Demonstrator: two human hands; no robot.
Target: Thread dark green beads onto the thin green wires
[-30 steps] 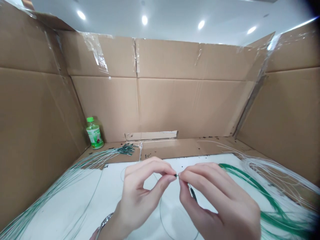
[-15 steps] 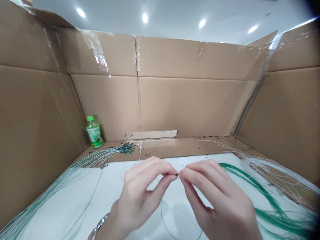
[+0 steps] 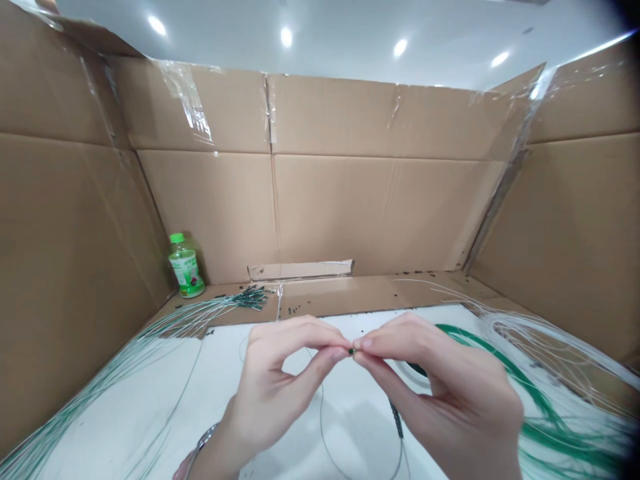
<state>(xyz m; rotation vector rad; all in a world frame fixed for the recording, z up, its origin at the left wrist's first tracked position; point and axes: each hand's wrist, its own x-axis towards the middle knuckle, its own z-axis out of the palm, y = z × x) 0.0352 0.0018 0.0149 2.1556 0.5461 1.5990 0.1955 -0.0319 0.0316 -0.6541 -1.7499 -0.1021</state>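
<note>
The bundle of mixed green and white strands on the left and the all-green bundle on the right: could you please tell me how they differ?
The mixed green and white bundle has a cluster of dark green tips, while the all-green bundle shows none.
The mixed bundle fans out widely toward the viewer, whereas the all-green bundle has a dense, curved section.
Both are made of long, thin strands.

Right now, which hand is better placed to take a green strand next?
Right hand, probably: it's beside the green strands; the left hand is farther off. Both meet at the tiny green piece.
</note>
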